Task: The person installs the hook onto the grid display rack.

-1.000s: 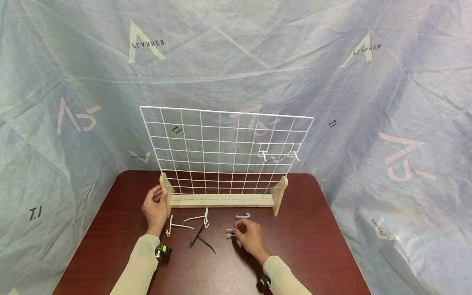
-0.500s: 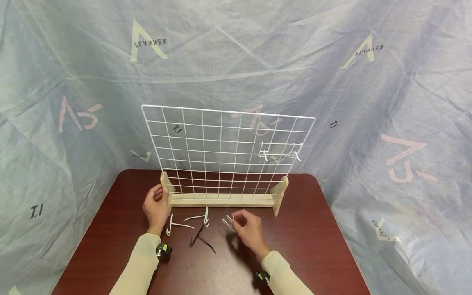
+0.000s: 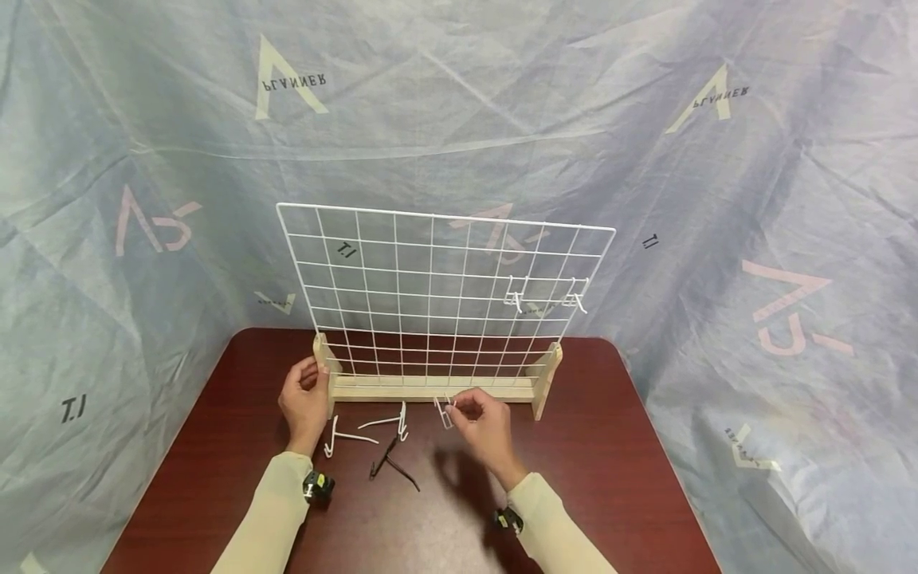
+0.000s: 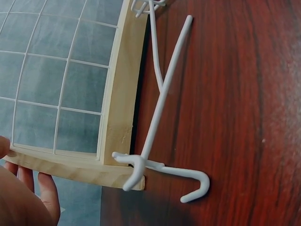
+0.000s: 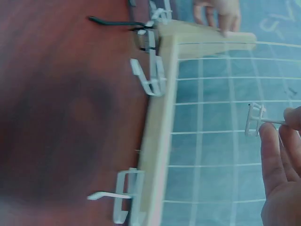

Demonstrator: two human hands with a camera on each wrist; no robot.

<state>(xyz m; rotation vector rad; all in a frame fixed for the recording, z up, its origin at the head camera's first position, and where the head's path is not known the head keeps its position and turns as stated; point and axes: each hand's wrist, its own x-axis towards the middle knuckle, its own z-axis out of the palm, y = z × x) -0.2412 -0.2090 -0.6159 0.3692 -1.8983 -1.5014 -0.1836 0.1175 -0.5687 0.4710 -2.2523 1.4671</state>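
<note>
Step in hand looks to be bringing a white wire hook [image 3: 445, 420] to the white grid [image 3: 430, 296]: your right hand [image 3: 486, 429] pinches it by the prong, while your left hand [image 3: 304, 401] grips the wooden end piece [image 4: 84, 170]. Next move probably calls for you to raise it, back toward the mesh, and seat its bent tips over a crossbar, like the two hung hooks [image 3: 517, 302]. You have it just in front of the base rail [image 3: 387, 394]; slim, glossy-looking, paired back wires, tips too small to judge.
</note>
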